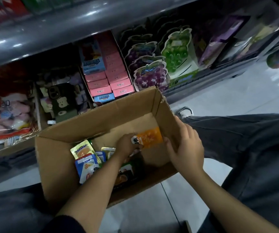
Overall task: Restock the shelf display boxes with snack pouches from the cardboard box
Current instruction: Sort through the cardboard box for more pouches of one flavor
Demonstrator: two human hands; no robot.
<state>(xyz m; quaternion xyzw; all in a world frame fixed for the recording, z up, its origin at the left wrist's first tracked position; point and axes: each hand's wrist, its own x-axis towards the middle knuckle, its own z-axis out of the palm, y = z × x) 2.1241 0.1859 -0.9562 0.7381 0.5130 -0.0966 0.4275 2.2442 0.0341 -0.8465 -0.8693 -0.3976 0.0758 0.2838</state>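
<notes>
The orange snack pouch [150, 137] is pinched at its white end by the curled fingers of the left hand [127, 146] inside the cardboard box [54, 158], toward two o'clock on the box floor. The right hand [186, 148] rests with loose, spread fingers on the box's three o'clock wall, holding nothing. At eight o'clock lie about five more pouches, one blue pouch [86, 166] marked "20%"; on the shelf at twelve o'clock stand pink boxes [109, 79], whose writing I cannot read.

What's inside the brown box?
Inside the cardboard box lie snack pouches: an orange pouch held by the left hand, plus blue and yellow ones. The arm hides others.
</notes>
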